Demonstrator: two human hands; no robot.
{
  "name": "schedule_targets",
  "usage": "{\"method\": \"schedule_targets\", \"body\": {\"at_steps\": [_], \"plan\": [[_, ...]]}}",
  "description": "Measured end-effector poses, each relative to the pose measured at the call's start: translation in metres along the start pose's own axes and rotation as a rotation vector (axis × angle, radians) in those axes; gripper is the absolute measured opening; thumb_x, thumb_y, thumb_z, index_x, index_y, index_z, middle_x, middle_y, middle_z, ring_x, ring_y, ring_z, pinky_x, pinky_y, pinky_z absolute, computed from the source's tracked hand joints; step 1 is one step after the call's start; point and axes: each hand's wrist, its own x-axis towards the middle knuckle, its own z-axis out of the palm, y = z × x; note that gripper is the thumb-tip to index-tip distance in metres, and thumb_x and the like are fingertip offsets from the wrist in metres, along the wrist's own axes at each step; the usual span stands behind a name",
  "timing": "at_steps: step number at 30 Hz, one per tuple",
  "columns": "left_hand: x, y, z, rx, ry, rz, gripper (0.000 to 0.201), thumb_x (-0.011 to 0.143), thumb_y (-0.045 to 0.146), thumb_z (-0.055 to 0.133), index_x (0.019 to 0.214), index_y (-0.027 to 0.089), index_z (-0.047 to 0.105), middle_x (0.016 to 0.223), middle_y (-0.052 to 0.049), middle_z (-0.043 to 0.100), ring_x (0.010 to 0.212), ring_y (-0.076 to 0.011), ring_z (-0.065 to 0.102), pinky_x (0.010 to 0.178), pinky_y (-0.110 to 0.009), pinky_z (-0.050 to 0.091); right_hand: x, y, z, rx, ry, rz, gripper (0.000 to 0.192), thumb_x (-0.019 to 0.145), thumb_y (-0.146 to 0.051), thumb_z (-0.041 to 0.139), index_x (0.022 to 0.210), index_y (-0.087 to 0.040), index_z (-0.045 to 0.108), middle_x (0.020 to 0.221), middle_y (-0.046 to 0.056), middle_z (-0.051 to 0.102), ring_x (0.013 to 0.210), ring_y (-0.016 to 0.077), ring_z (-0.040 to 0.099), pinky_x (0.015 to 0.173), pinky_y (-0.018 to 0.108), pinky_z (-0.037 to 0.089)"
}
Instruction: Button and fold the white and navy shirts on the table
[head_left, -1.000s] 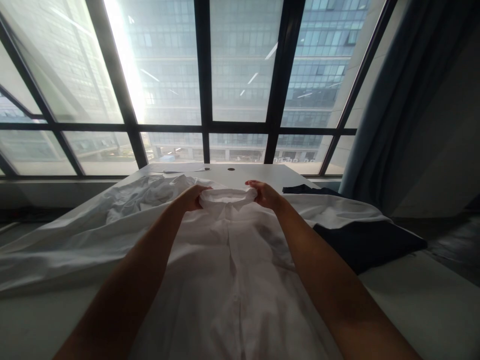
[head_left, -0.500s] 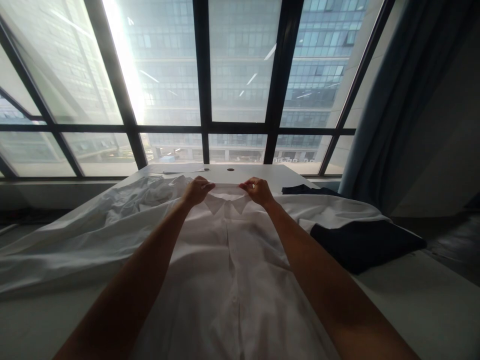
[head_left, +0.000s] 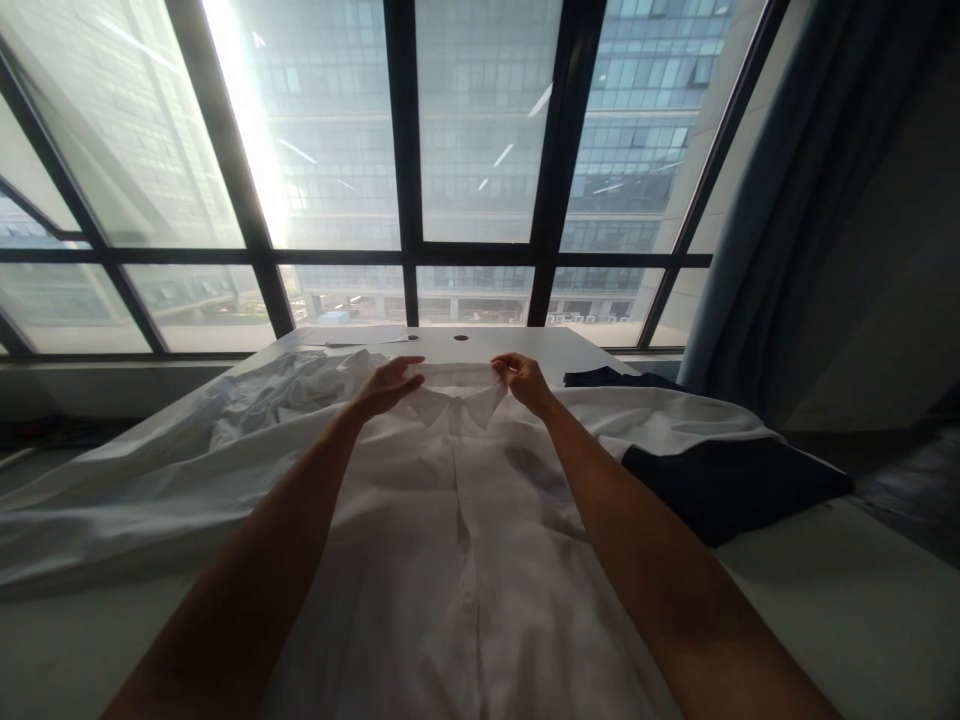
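Observation:
A white button-front shirt [head_left: 420,500] lies face up on the table, its collar [head_left: 459,376] at the far end and its sleeves spread to both sides. At the collar's left end is my left hand [head_left: 386,385], thumb and fingers apart, beside the cloth and not gripping it. The fingers of my right hand [head_left: 523,380] are pinched on the collar's right end. The front placket runs down the middle between my forearms.
A white table [head_left: 810,570] reaches to the window. Crumpled white cloth [head_left: 300,385] lies at the left. Dark folded cloth [head_left: 735,485] lies at the right, with another dark piece [head_left: 619,379] behind the sleeve. A blue-grey curtain [head_left: 757,290] hangs at the right.
My left thumb and fingers have parted and let go of the collar, moving slightly left. My right hand has shifted a little to the right along the collar.

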Motion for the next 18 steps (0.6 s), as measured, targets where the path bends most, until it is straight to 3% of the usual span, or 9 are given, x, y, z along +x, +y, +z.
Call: {"method": "schedule_targets", "body": {"at_steps": [3,8,14,18], "plan": [[-0.002,-0.016,-0.005,0.037,-0.080,-0.038,0.061,0.059,0.035,0.086,0.115,0.019,0.068,0.100,-0.005,0.069,0.086,-0.0202,0.062,0.077,-0.029,0.049,-0.007,0.002,-0.008,0.122,-0.092,0.105,0.032,0.076,-0.042,0.071,0.095,-0.016,0.068,0.094,0.005,0.066,0.080,0.0148,0.059,0.075,0.028,0.050],[-0.001,-0.030,-0.001,0.084,0.115,-0.082,0.046,0.057,0.036,0.086,0.096,0.015,0.071,0.074,0.000,0.063,0.070,-0.0171,0.056,0.065,-0.026,0.046,-0.017,0.004,-0.018,0.252,-0.364,0.248,0.063,0.057,-0.021,0.087,0.116,-0.020,0.065,0.114,0.007,0.063,0.100,0.0184,0.060,0.086,0.031,0.053],[0.002,-0.028,0.002,0.116,0.171,-0.017,0.040,0.058,0.043,0.084,0.083,0.015,0.069,0.065,0.003,0.056,0.060,-0.0119,0.046,0.056,-0.023,0.037,-0.018,0.005,-0.011,0.025,-0.414,0.279,0.039,0.064,-0.021,0.082,0.100,-0.015,0.070,0.101,0.008,0.068,0.092,0.0206,0.062,0.089,0.036,0.051],[0.002,-0.029,-0.004,0.153,0.140,0.007,0.038,0.060,0.040,0.083,0.085,0.015,0.071,0.065,0.003,0.057,0.060,-0.0127,0.047,0.057,-0.024,0.038,-0.018,0.006,-0.012,-0.137,-0.446,0.208,0.055,0.053,-0.015,0.084,0.105,-0.019,0.070,0.118,0.009,0.064,0.105,0.0243,0.060,0.094,0.037,0.048]]}}
